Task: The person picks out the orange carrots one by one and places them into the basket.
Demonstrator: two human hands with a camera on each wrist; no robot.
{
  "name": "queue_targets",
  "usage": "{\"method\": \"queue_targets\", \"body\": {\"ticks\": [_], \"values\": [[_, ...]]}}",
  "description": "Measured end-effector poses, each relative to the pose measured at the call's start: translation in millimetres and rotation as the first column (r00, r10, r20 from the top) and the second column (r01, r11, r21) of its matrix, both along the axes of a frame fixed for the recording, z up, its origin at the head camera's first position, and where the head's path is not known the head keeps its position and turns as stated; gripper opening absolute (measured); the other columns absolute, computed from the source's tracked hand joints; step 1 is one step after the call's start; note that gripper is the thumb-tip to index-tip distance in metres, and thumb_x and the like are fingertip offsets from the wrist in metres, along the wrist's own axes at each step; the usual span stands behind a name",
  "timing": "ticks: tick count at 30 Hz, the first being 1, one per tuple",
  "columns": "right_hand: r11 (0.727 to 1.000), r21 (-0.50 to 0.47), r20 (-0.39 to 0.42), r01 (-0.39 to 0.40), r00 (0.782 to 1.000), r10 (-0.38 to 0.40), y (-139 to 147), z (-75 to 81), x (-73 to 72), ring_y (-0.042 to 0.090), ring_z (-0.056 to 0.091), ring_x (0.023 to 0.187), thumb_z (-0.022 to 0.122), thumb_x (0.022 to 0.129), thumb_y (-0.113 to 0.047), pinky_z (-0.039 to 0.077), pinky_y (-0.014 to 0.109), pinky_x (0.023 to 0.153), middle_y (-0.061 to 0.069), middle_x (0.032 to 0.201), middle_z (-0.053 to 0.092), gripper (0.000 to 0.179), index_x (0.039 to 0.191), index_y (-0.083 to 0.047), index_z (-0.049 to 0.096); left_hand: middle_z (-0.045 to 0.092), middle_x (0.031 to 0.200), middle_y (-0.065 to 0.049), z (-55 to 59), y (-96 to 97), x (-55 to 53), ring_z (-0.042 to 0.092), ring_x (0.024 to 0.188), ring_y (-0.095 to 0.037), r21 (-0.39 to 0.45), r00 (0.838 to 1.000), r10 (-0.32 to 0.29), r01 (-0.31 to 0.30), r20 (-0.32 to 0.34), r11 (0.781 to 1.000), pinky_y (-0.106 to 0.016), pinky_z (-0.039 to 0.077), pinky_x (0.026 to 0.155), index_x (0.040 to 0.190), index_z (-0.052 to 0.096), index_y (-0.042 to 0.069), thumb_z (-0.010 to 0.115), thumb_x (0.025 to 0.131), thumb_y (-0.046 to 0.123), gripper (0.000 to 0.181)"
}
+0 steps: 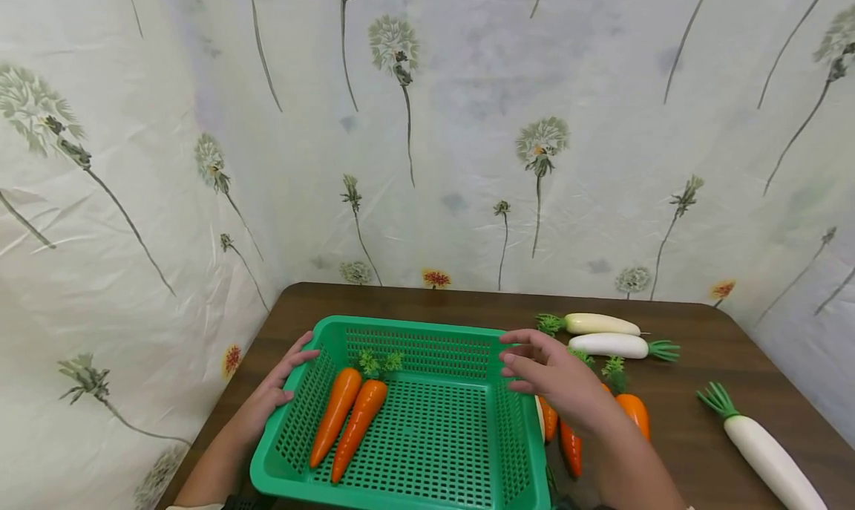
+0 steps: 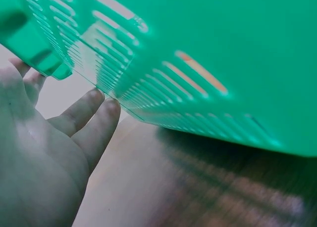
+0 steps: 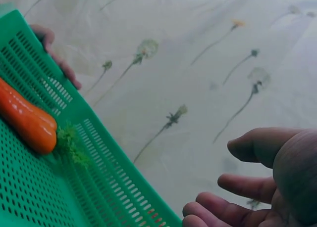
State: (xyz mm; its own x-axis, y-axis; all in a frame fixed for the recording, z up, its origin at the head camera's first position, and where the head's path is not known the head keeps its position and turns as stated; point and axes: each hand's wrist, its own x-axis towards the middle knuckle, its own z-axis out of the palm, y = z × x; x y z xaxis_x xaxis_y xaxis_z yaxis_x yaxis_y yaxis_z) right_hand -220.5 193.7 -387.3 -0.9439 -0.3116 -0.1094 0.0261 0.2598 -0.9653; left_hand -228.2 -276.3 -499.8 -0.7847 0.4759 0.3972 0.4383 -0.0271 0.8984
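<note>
A green plastic basket (image 1: 427, 499) with slotted walls stands on the table. Inside it, toward the left, two orange carrots (image 1: 359, 419) with leafy green tops lie side by side. My left hand (image 1: 267, 391) rests against the basket's left side, fingers extended along the rim; in the left wrist view its fingertips (image 2: 110, 108) touch the slotted outer wall. Over the basket's right rim hovers my right hand (image 1: 551, 376), fingers loosely bent and holding nothing. In the right wrist view its thumb and fingers are spread apart, beside the basket wall (image 3: 111, 153).
Right of the basket, partly behind my right forearm, lie several carrots (image 1: 633, 413). Two pale radishes (image 1: 608, 345) lie at the back of the brown table (image 1: 675, 421). A larger white radish (image 1: 768, 450) lies at the right. Dandelion-print cloth (image 1: 454, 124) hangs behind.
</note>
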Motion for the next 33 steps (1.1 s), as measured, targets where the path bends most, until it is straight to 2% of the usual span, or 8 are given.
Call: {"method": "queue_targets", "body": {"ticks": [7,11,15,19,25,28,33], "values": [[0.998,0.017,-0.034,0.058,0.998,-0.057,16,-7.5,3.2,0.031,0.061,0.121,0.058,0.107,-0.029,0.056,0.037,0.097,0.024,0.147,0.049,0.055,0.153,-0.004,0.042,0.000,0.178,-0.006,2.0,1.1,2.0,0.011,0.155,0.004,0.004,1.000,-0.005,0.005,0.000,1.000,-0.022,0.035,0.112,0.154,0.029,-0.014,0.031,0.097,0.000,0.059],[0.993,0.079,-0.074,0.083,0.994,-0.077,27,-14.2,3.4,0.031,0.061,0.125,0.057,0.108,-0.028,0.056,0.040,0.099,0.021,0.146,0.051,0.052,0.153,-0.008,0.043,0.000,0.178,-0.005,3.1,2.0,2.0,0.011,0.155,0.004,0.008,1.000,-0.008,0.008,0.000,1.000,-0.021,0.035,0.112,0.154,0.028,-0.015,0.031,0.097,0.000,0.059],[0.986,0.127,-0.081,0.106,0.992,-0.096,37,-23.3,4.1,0.035,0.059,0.130,0.059,0.107,-0.029,0.056,0.044,0.100,0.021,0.146,0.052,0.054,0.154,-0.010,0.042,0.002,0.178,-0.003,2.8,1.1,1.5,0.010,0.155,0.004,0.006,1.000,-0.002,0.002,0.001,1.000,-0.021,0.034,0.112,0.153,0.029,-0.015,0.031,0.096,-0.001,0.059],[0.980,0.172,-0.098,0.101,0.992,-0.085,46,-29.5,5.2,0.038,0.057,0.131,0.060,0.107,-0.030,0.056,0.047,0.099,0.024,0.149,0.049,0.057,0.156,-0.009,0.040,0.002,0.178,-0.002,1.7,0.2,1.1,0.010,0.155,0.005,0.011,1.000,-0.008,0.008,0.004,1.000,-0.020,0.033,0.113,0.154,0.028,-0.015,0.031,0.097,0.000,0.059],[0.953,0.292,-0.141,0.075,0.989,-0.035,63,-31.8,5.7,0.044,0.052,0.137,0.063,0.104,-0.041,0.054,0.052,0.098,0.024,0.154,0.047,0.064,0.158,-0.015,0.039,0.002,0.178,-0.002,1.8,1.3,0.3,0.012,0.154,0.005,0.016,1.000,0.000,0.000,0.005,1.000,-0.019,0.033,0.112,0.153,0.029,-0.015,0.031,0.095,-0.001,0.060],[0.943,0.324,-0.147,0.080,0.989,-0.034,71,-34.5,6.8,0.046,0.051,0.138,0.062,0.104,-0.042,0.053,0.055,0.099,0.025,0.155,0.047,0.065,0.158,-0.016,0.039,0.003,0.177,-0.001,2.1,2.5,-0.3,0.013,0.154,0.006,0.019,1.000,0.000,-0.001,0.016,1.000,-0.019,0.034,0.112,0.153,0.029,-0.016,0.032,0.094,-0.001,0.061],[0.925,0.364,-0.145,0.108,0.988,-0.058,78,-41.3,7.3,0.047,0.052,0.138,0.062,0.104,-0.045,0.055,0.054,0.096,0.027,0.156,0.045,0.067,0.159,-0.015,0.038,0.004,0.177,-0.001,1.0,2.5,-2.2,0.014,0.154,0.006,0.017,1.000,0.002,-0.002,-0.006,1.000,-0.017,0.031,0.113,0.152,0.031,-0.016,0.032,0.094,-0.001,0.060]]}}
